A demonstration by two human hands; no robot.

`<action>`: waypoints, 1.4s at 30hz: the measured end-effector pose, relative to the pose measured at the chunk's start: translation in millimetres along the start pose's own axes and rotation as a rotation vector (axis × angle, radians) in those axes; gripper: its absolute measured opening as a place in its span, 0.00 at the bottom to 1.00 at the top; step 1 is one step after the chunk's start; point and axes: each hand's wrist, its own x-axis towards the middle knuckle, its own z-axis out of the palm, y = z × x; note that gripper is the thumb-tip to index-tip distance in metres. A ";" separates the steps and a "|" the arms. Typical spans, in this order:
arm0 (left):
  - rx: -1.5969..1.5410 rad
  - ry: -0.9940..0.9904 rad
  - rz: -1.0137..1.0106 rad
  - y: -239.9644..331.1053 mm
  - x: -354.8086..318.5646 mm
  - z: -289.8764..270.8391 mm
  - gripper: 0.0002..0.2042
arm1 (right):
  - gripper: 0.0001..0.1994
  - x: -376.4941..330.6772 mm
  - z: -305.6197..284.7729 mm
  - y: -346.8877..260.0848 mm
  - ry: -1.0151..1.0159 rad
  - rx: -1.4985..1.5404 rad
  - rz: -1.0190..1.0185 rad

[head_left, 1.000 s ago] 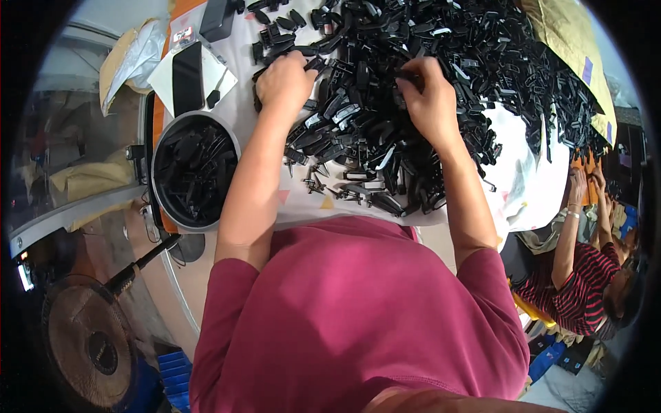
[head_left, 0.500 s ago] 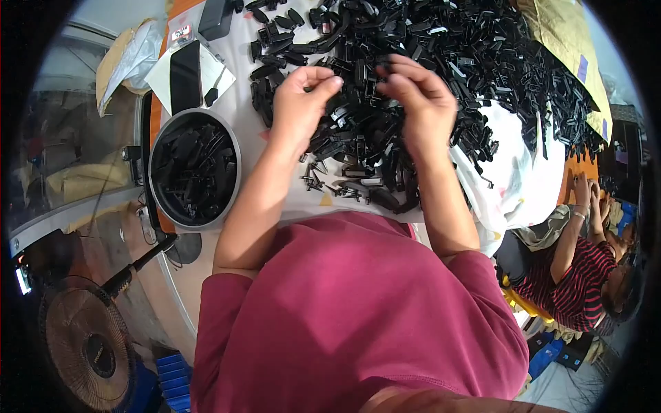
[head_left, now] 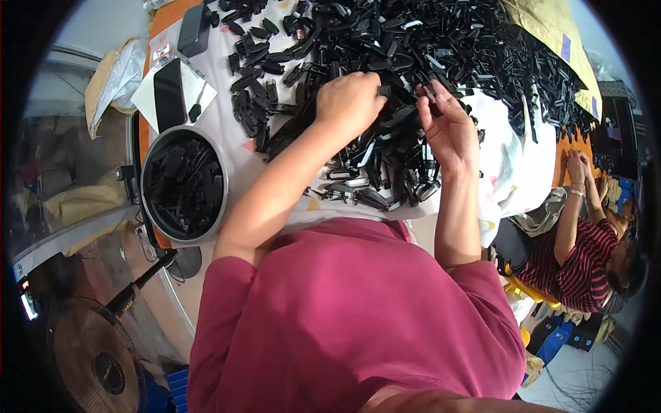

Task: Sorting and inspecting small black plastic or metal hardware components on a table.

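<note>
While pinching a small black rectangular plastic piece (head_left: 383,91) between the curled fingertips of the bare left hand (head_left: 350,103), above a broad heap of glossy black plastic parts (head_left: 420,41) on the white patterned tablecloth (head_left: 239,167), holds the bare right hand (head_left: 452,129) nearby, palm up with fingers half open. Cannot tell whether those grip anything. Has a round grey-rimmed tub (head_left: 224,182) of similar parts standing at left.
</note>
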 end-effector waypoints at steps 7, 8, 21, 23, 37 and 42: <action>-0.704 0.046 -0.146 -8.4 -20.3 -33.1 0.17 | 0.06 -20.9 36.4 17.1 -0.315 -0.132 -0.245; -0.979 -0.073 -0.163 -9.6 -23.2 -37.2 0.15 | 0.07 -20.7 43.4 22.0 -0.386 -0.209 -0.302; -0.713 0.304 0.196 -5.8 -51.5 -59.9 0.07 | 0.10 -25.7 60.1 32.8 -0.287 -0.297 -0.224; -0.721 0.363 0.222 -6.4 -48.2 -60.9 0.09 | 0.10 -33.1 62.2 29.7 -0.259 -0.344 -0.294; -1.013 0.223 0.063 0.1 -60.7 -70.1 0.13 | 0.14 -50.6 66.7 12.9 -0.413 -1.192 -0.969; -1.128 0.153 0.056 -8.0 -67.8 -63.8 0.12 | 0.18 -51.7 62.1 15.7 -0.542 -1.355 -0.993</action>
